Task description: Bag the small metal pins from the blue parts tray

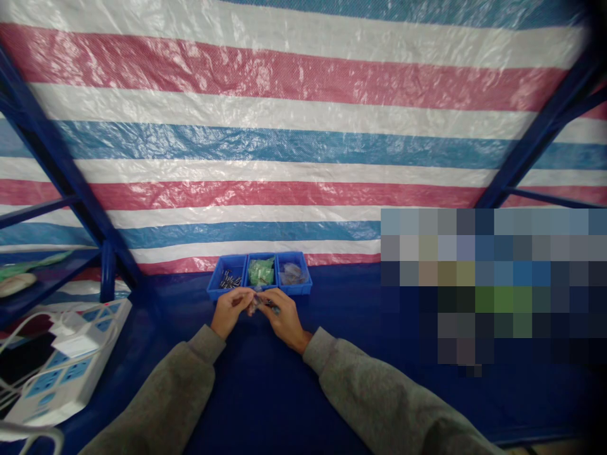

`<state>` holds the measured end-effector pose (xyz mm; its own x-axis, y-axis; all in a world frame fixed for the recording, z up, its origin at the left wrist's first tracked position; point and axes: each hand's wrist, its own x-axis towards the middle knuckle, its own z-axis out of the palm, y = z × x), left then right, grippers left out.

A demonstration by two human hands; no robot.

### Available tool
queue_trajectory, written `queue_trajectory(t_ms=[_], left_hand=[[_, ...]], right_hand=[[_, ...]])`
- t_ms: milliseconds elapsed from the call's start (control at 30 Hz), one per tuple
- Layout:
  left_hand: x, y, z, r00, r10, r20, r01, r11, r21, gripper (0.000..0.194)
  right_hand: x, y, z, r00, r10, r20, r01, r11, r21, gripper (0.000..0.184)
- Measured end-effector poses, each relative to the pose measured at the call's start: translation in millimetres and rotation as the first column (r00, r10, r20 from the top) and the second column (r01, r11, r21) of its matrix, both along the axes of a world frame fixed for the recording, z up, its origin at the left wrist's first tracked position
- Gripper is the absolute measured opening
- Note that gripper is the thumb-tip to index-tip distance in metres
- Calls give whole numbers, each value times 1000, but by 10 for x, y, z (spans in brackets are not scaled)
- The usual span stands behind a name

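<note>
My left hand (232,311) and my right hand (287,316) meet in front of the blue bins, fingertips close together. Both are closed in a pinch on a small clear plastic bag (257,302), whose contents are too small to make out. Something dark and thin shows by the right fingers, partly hidden. Just beyond stand three joined blue bins. The left bin (212,287) has dark metal screw-like pieces (231,279) in it. Green packets (261,272) fill the middle one, and clear plastic packets (293,274) lie in the right one.
A white power strip (71,379) with plugs and cables lies at the left of the dark blue table (256,392). Blue metal frame posts (108,272) rise on both sides. Striped plastic sheeting (284,145) hangs behind. The right side is blurred out.
</note>
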<state>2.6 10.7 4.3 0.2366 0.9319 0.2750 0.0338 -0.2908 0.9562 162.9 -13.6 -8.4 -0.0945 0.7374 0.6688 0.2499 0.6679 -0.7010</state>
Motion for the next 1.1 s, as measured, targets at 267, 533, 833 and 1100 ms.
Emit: queue_trajectory(t_ms=[267, 533, 833, 1100], left_hand=[[-20, -27, 31, 977, 78, -201, -36, 978, 204, 23], [-30, -2, -32, 982, 97, -163, -80, 991, 104, 22], [-16, -22, 46, 999, 43, -21, -43, 999, 6, 31], [-34, 0, 18, 989, 147, 25, -147, 989, 30, 29]], right_hand=[[7, 39, -53, 994, -98, -40, 96, 994, -49, 12], [-17, 50, -104, 992, -27, -123, 13, 993, -117, 23], [13, 20, -30, 999, -24, -39, 22, 999, -46, 15], [40, 150, -39, 935, -109, -337, 15, 963, -270, 25]])
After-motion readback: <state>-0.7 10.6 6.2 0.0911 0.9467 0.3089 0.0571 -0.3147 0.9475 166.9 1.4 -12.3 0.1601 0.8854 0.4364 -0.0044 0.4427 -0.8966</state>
